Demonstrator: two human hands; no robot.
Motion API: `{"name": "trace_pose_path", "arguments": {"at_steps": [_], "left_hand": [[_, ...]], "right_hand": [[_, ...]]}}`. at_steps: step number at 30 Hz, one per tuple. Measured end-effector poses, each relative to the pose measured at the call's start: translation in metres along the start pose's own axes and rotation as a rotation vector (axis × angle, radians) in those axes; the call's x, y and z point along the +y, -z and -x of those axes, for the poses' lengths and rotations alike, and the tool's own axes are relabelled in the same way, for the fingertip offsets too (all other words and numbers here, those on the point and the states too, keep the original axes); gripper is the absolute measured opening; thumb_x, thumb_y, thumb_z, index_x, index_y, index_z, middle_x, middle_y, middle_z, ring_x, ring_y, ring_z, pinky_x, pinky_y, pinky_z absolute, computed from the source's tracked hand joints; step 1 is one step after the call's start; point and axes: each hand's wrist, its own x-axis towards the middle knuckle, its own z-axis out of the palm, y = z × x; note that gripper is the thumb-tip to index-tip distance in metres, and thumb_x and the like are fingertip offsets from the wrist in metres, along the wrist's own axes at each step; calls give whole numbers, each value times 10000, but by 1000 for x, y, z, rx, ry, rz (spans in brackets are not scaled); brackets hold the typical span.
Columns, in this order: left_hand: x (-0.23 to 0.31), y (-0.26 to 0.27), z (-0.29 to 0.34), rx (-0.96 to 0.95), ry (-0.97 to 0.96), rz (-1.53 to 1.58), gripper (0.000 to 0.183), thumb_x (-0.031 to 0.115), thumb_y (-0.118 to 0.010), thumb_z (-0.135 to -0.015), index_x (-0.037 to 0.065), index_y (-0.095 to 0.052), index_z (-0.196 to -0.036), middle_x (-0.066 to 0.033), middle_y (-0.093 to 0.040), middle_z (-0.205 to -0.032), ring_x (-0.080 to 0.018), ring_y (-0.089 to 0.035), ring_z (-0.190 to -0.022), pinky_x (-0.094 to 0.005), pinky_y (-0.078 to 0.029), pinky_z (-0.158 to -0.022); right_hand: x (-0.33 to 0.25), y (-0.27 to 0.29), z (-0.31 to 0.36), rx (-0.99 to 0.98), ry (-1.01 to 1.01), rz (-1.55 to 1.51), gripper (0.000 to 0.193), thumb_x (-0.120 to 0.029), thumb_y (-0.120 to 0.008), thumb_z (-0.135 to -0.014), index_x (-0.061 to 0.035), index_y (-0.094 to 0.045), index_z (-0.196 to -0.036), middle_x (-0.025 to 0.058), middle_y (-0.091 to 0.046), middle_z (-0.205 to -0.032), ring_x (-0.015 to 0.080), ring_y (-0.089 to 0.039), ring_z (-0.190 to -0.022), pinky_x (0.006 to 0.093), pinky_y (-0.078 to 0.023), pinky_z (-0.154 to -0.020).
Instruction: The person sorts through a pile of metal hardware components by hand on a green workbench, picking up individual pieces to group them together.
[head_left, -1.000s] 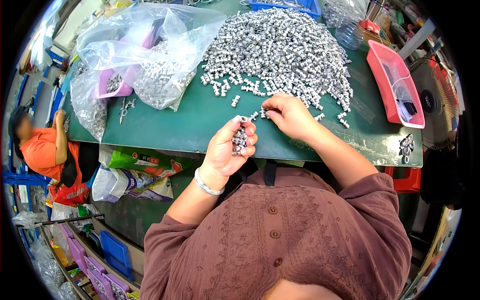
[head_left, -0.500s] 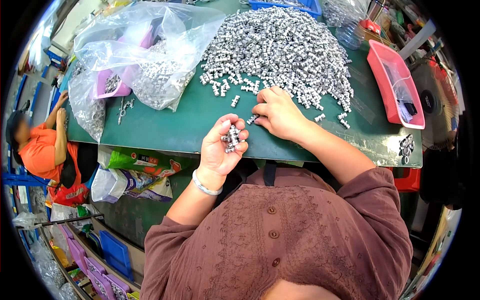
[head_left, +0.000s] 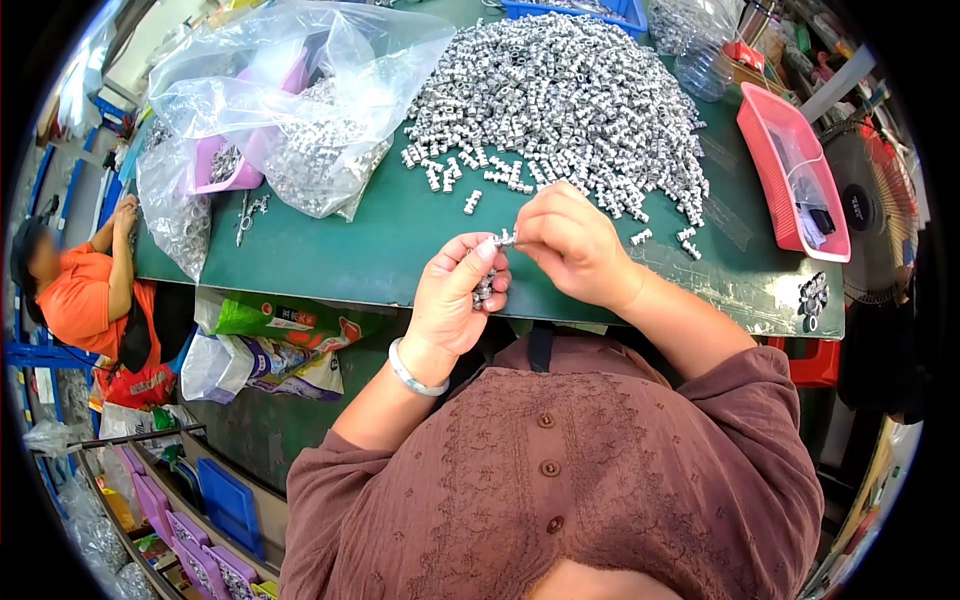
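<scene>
My left hand (head_left: 460,285), with a pale bangle at the wrist, is closed around several small silver metal fittings (head_left: 484,290). Its thumb and forefinger pinch one more silver fitting (head_left: 503,240). My right hand (head_left: 570,243) meets it there, fingertips pressed together at the other end of that same fitting. Beyond both hands a large heap of silver metal fittings (head_left: 560,100) covers the table. One loose fitting (head_left: 472,202) lies apart in front of the heap. The exact shape of the pieces inside my left palm is partly hidden.
Clear plastic bags (head_left: 330,150) of small parts and a purple scoop (head_left: 225,165) sit left on the green table (head_left: 330,265). A pink basket (head_left: 842,225) stands right, near dark rings (head_left: 812,300). A person in orange (head_left: 90,305) works at far left.
My right hand has lifted a fitting off the table and brought it to my left fingertips. My left hand has shifted slightly right, its thumb now closing on that fitting.
</scene>
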Motion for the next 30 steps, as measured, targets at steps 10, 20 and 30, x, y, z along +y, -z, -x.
{"name": "trace_pose_path", "arguments": {"at_steps": [10,20,30], "left_hand": [[-1,4,0,-97,-101,-47,155,116,-536,-853,71,-557,-1000,-38,-557,-794,-135,-471,-664,-211,-370,-495],[2,9,-1,-178,-37,89,183,129,-533,-858,54,-555,-1024,-39,-564,-824,-130,-479,-674,-215,-372,-498],[6,13,-2,-216,56,245,200,180,-513,-846,54,-556,-995,-71,-553,-877,-176,-497,-703,-238,-396,-510]], "right_hand": [[4,3,6,10,18,62,234,51,-611,-627,-29,-528,-831,94,-519,-839,282,-500,-778,348,-417,-678],[20,3,26,-300,-370,344,152,-87,-638,-686,-40,-585,-821,85,-508,-847,268,-475,-856,366,-384,-761],[20,11,26,-410,-362,347,193,-138,-665,-667,-43,-589,-816,90,-503,-877,271,-473,-883,367,-384,-775]]}}
